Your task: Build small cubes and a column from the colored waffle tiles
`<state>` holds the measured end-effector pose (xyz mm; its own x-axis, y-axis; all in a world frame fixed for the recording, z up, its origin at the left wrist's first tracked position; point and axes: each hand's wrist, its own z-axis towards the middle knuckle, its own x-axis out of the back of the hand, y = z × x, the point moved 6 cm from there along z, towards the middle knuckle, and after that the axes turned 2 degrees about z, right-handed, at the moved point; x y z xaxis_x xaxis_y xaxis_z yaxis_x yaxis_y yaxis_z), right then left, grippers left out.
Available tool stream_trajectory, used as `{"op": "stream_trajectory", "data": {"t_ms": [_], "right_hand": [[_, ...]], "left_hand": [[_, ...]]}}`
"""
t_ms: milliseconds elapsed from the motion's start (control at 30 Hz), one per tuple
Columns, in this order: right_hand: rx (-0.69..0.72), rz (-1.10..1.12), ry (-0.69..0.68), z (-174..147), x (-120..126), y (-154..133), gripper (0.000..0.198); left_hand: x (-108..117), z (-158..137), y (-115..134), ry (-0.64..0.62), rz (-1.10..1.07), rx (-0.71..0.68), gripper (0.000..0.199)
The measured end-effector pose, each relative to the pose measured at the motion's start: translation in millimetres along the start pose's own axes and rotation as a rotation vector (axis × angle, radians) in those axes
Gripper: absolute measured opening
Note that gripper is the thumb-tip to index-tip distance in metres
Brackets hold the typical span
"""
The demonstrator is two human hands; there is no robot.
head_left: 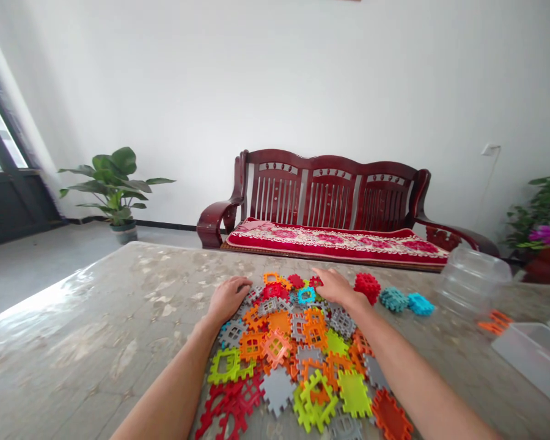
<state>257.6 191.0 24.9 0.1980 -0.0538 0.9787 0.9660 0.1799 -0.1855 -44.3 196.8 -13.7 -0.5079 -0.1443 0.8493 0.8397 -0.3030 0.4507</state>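
A spread pile of plastic interlocking tiles [278, 322] in orange, grey, lime green, red and blue lies on the table between my forearms. At its far left edge my left hand [229, 297] rests palm down, fingers loosely extended beside grey tiles, holding nothing that shows. Over the far right edge reaches my right hand [335, 287], its index finger stretched out to the left. A small dark red tile [316, 282] sits by its fingers; I cannot make out whether they touch it. A light blue frame tile [307, 296] lies just nearer.
Right of the pile stand a red tile stack [367, 287], a teal stack [393, 299] and a blue stack [420, 304]. Farther right are clear plastic containers [474, 281], orange pieces [495, 322] and a translucent bin [534, 360]. A wooden bench [330, 189] stands behind the table.
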Motion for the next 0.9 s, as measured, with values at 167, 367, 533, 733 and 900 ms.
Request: {"op": "stream_trajectory", "data": {"t_ms": [167,367,533,733,900], "right_hand": [[0.000,0.041,0.090,1.5,2.2,3.4,0.054],[0.065,0.318,0.400,-22.3,27.7,2.3,0.023],[0.283,0.457,0.455,-60.4,25.3,-8.7,0.010],[0.227,0.489,0.382,-80.7,0.6,-2.2,0.020],[0.120,0.408,0.342,-86.1,2.3,-2.8,0.034]], "left_hand": [[2.4,-1.7,2.7,0.015,-0.009,0.003,0.032],[2.1,-1.3,2.5,0.018,-0.014,0.000,0.032],[1.7,-0.8,1.9,0.018,-0.015,0.000,0.032],[0.9,-0.4,0.9,0.017,0.001,-0.005,0.032],[-1.0,1.8,-3.6,0.018,-0.015,-0.002,0.032]]}}
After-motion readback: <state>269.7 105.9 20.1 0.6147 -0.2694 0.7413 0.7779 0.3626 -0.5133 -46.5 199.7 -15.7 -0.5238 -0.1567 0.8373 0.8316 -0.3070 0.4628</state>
